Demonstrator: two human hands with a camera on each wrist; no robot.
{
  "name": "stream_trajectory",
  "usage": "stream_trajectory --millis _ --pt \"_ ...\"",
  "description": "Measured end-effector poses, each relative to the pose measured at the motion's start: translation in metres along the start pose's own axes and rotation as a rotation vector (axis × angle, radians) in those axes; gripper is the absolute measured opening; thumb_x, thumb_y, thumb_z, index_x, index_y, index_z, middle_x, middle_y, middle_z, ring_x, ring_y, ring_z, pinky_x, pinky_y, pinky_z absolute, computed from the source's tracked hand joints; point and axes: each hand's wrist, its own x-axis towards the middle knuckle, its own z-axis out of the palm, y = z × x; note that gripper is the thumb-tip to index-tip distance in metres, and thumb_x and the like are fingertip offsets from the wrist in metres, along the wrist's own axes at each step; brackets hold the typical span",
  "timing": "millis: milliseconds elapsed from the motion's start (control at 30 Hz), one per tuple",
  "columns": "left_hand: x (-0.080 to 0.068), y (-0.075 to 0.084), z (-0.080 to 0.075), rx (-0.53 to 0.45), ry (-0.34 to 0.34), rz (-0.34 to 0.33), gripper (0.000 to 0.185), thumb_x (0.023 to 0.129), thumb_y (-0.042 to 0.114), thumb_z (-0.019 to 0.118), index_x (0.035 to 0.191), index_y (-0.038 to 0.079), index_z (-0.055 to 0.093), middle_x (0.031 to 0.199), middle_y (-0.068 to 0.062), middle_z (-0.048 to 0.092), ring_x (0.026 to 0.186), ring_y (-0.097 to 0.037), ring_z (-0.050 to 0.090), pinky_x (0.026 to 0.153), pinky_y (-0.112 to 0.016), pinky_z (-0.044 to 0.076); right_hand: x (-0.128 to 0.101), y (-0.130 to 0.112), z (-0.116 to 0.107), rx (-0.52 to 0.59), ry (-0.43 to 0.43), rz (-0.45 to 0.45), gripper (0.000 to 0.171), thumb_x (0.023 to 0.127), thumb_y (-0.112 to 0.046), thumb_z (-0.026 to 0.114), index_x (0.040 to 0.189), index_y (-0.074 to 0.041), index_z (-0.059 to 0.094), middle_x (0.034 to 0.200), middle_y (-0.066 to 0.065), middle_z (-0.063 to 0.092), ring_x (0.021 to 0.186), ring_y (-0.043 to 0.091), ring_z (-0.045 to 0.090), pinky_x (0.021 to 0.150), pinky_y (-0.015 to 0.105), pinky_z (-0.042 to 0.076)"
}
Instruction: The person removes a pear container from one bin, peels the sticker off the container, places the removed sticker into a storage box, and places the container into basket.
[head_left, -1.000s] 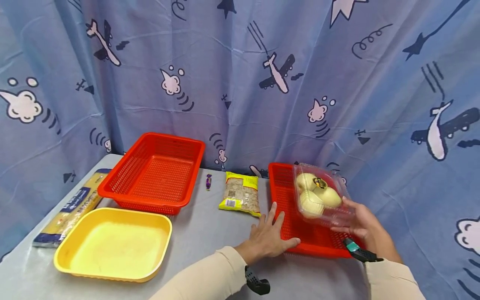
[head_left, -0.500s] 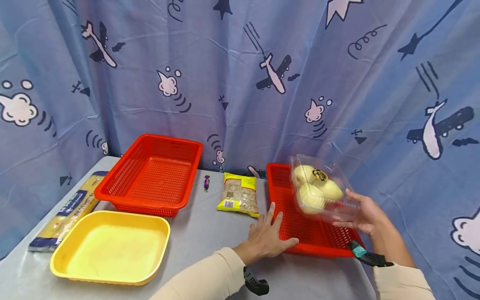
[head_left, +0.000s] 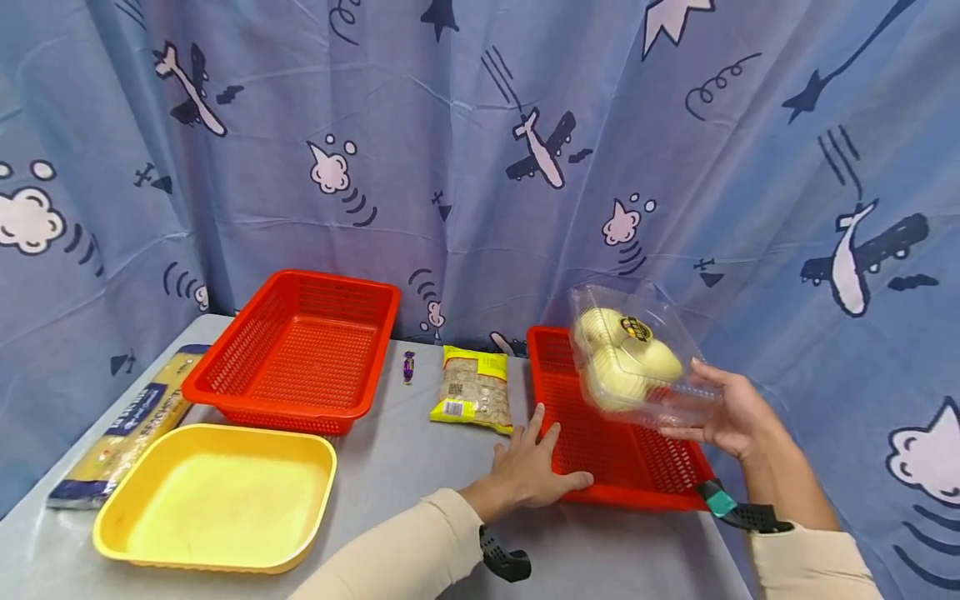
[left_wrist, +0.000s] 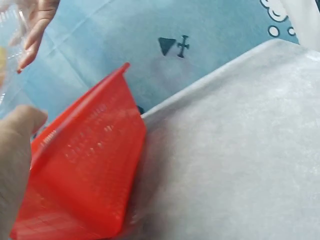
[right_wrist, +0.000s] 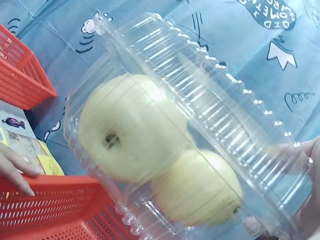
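Note:
My right hand [head_left: 738, 417] grips the right edge of a clear plastic clamshell box [head_left: 678, 321], which tilts above the right red basket [head_left: 600, 458]. Several pale yellow-green round fruits [right_wrist: 132, 127] sit inside it, and a dark round label [head_left: 636, 328] is stuck on its lid. In the right wrist view the thumb and fingers pinch the box's rim. My left hand [head_left: 525, 467] lies with spread fingers over the left front rim of that same basket. Just beyond its fingertips rests a yellow bag [head_left: 472, 387] of oat-coloured contents.
A second red basket [head_left: 367, 333] stands at the back left. In front of it is a yellow tray [head_left: 217, 429], with a long noodle-like packet [head_left: 135, 429] along the table's left edge. A small purple wrapped candy [head_left: 408, 367] lies between baskets. A patterned blue curtain [head_left: 375, 125] hangs behind.
The right hand has lifted the clamshell box higher above the right basket, with the box tilting more. The left hand has stayed on the basket rim. The whole view has shifted slightly.

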Motion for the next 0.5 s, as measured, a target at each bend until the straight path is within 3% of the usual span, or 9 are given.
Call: stream_trajectory --millis 167,267,367,500 --pt "-0.003 0.002 -0.024 -0.134 0.042 0.001 0.096 0.077 0.078 0.05 0.152 0.023 0.032 0.16 0.001 0.008 0.141 -0.036 0.017 0.107 -0.063 0.015 -0.004 -0.005 0.008 -0.01 -0.01 -0.013 0.064 0.102 -0.04 0.042 0.137 -0.006 0.0 0.1 0.01 0.06 0.094 0.043 0.063 0.086 0.066 0.04" --pt "-0.004 0.005 -0.045 -0.258 0.072 0.009 0.093 0.079 0.073 0.053 0.151 0.017 0.035 0.159 -0.005 0.017 0.141 -0.035 0.018 0.109 -0.057 0.019 -0.006 -0.007 0.013 -0.003 -0.011 -0.015 0.062 0.102 -0.039 0.042 0.136 -0.006 0.002 0.1 0.01 0.06 0.093 0.043 0.063 0.086 0.067 0.04" --pt "-0.006 0.011 -0.067 -0.491 0.082 -0.002 0.084 0.084 0.064 0.055 0.148 0.011 0.04 0.151 -0.009 0.034 0.136 -0.031 0.031 0.106 -0.049 0.03 -0.009 -0.009 0.018 0.007 -0.014 -0.02 0.07 0.102 -0.039 0.043 0.141 -0.004 -0.003 0.099 0.01 0.061 0.093 0.041 0.064 0.086 0.066 0.04" --pt "-0.008 0.022 -0.093 -0.919 0.071 -0.079 0.069 0.088 0.055 0.056 0.14 0.009 0.049 0.135 -0.006 0.049 0.119 -0.03 0.047 0.091 -0.05 0.044 -0.013 -0.011 0.026 0.022 -0.032 -0.021 0.057 0.102 -0.038 0.043 0.137 -0.005 0.013 0.099 0.012 0.062 0.093 0.044 0.063 0.086 0.065 0.042"
